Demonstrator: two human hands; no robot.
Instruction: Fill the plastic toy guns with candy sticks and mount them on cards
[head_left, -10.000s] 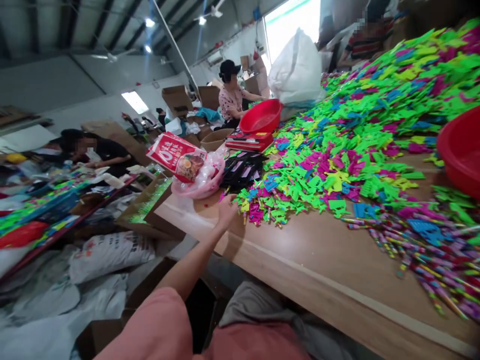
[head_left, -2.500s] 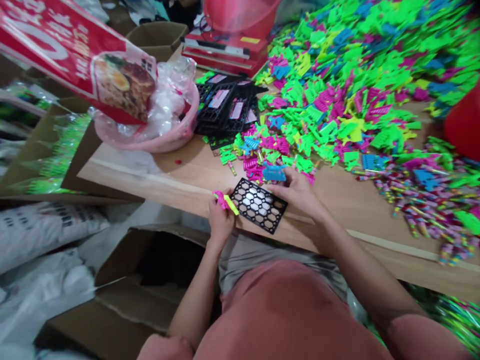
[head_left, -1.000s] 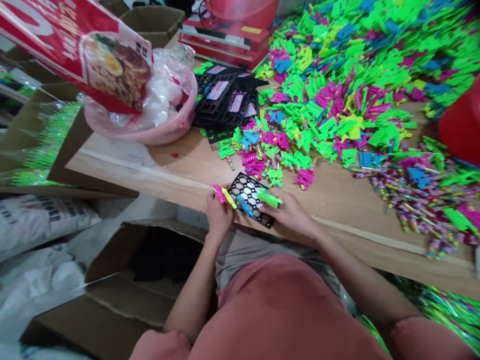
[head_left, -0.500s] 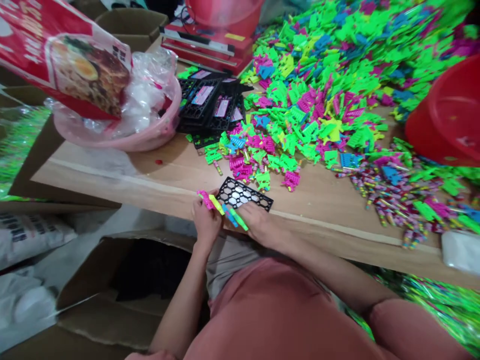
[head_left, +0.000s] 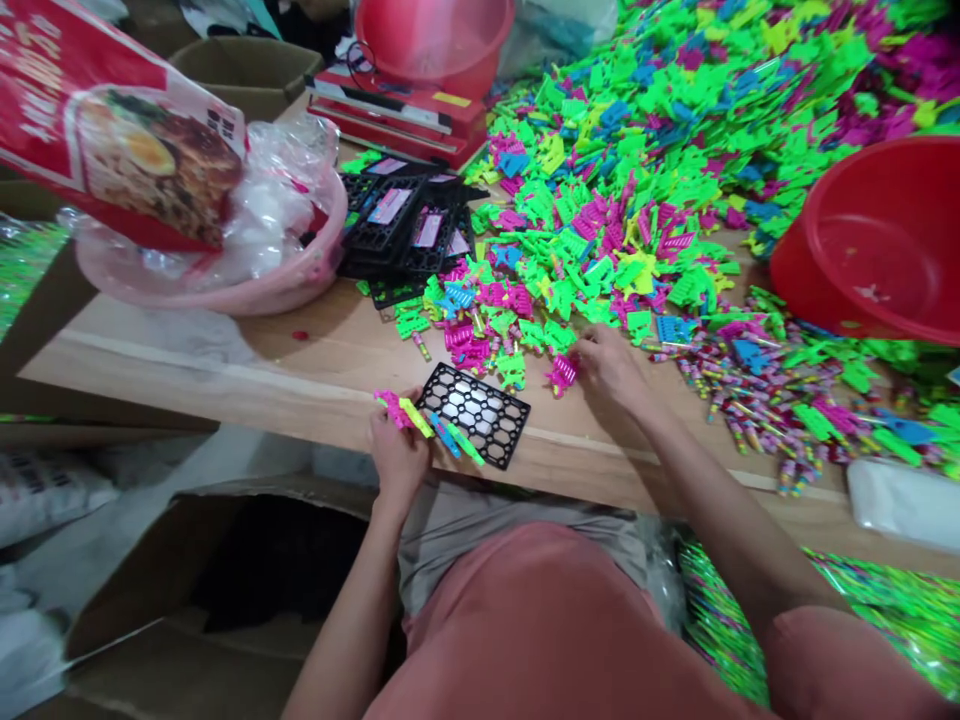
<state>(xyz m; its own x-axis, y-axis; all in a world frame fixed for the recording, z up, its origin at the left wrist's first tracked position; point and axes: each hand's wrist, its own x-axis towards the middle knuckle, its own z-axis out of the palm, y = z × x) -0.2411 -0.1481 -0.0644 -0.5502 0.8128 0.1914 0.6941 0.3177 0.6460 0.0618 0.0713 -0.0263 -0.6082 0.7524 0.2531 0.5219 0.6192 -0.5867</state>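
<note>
My left hand point(head_left: 399, 450) is closed on the left end of a black lattice panel point(head_left: 480, 408) at the table's front edge. Pink, yellow, blue and green plastic pieces point(head_left: 446, 434) stand in a row along the panel's near side. To the right, my right hand point(head_left: 609, 368) has its fingers curled at a pink piece point(head_left: 562, 374) on the front fringe of the pile. Whether the fingertips grip that piece is too small to tell. Other green and pink pieces point(head_left: 512, 370) lie between the panel and the pile.
Black panels point(head_left: 401, 215) are stacked beyond, beside a pink basin point(head_left: 259, 298) with plastic bags. A red tub point(head_left: 817, 245) stands right, near small striped sticks point(head_left: 731, 395) and a white block point(head_left: 900, 503). An open carton point(head_left: 142, 590) is below left.
My right hand has left the panel and moved right and away from my body to the pink piece. The panel shows more fully. My left hand still holds it. The view has shifted slightly.
</note>
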